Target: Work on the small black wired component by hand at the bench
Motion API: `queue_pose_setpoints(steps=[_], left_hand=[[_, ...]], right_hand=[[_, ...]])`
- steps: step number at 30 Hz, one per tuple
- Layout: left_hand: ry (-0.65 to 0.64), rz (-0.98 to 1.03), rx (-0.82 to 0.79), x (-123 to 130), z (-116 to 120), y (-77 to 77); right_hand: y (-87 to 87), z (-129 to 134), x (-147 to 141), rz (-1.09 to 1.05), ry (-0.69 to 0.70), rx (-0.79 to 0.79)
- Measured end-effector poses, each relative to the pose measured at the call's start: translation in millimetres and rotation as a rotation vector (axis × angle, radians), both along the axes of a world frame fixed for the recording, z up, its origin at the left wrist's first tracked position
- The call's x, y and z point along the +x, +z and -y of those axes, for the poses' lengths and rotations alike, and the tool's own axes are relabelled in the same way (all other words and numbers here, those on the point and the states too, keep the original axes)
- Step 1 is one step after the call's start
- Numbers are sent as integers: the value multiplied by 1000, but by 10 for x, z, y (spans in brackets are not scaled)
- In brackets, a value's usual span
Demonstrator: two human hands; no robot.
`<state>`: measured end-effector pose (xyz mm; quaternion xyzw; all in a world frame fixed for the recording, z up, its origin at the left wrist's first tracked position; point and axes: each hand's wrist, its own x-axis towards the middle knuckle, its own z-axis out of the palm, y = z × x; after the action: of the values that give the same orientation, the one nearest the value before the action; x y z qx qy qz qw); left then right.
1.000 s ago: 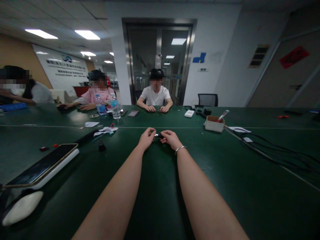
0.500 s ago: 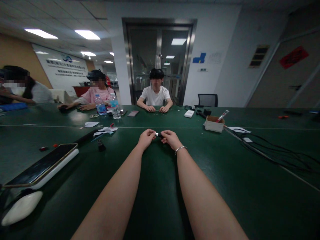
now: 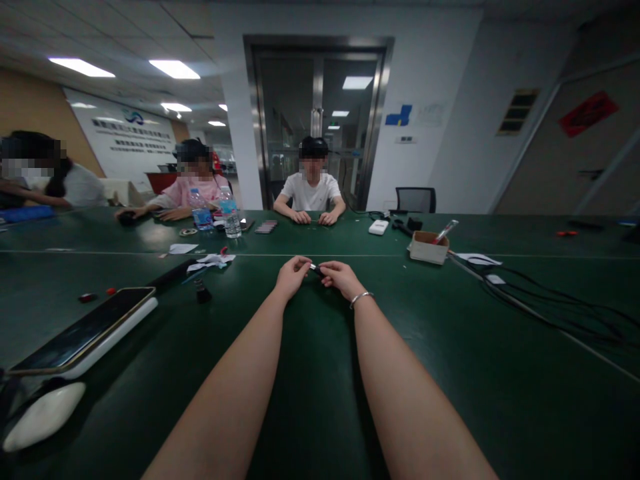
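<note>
Both of my hands meet over the green table (image 3: 320, 373), near its pale seam line. A small black object with a shiny metal end (image 3: 315, 269) is between them. My right hand (image 3: 341, 279) pinches its black part, and a silver bracelet circles that wrist. My left hand (image 3: 293, 277) is closed, its fingertips at the metal end. The fingers cover much of the object, so its full shape is hidden.
To the left lie a phone on a white block (image 3: 85, 333), a white mouse-like object (image 3: 45, 417) and crumpled paper (image 3: 213, 262). Two bottles (image 3: 230, 213) stand farther back. At right are a small box (image 3: 429, 248) and black cables (image 3: 550, 300). Three people sit across.
The small object has tilted slightly, its metal end now a little higher. My fingers have shifted very slightly around it.
</note>
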<state>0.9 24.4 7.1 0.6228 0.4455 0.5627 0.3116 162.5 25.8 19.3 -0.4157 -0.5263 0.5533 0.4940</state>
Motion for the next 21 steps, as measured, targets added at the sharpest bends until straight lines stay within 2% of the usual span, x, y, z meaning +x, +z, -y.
queue_pose_setpoints(steps=[7,11,21], left_hand=[[28,29,-54,-17,-66,-48],[62,-8,-15,-26,-40,-12],[13,1,7,-10,28,61]], right_hand=[[-19,-11,13,34,10,52],[-14,-11,11,108,34,99],[-32,21,-57,280,51,152]])
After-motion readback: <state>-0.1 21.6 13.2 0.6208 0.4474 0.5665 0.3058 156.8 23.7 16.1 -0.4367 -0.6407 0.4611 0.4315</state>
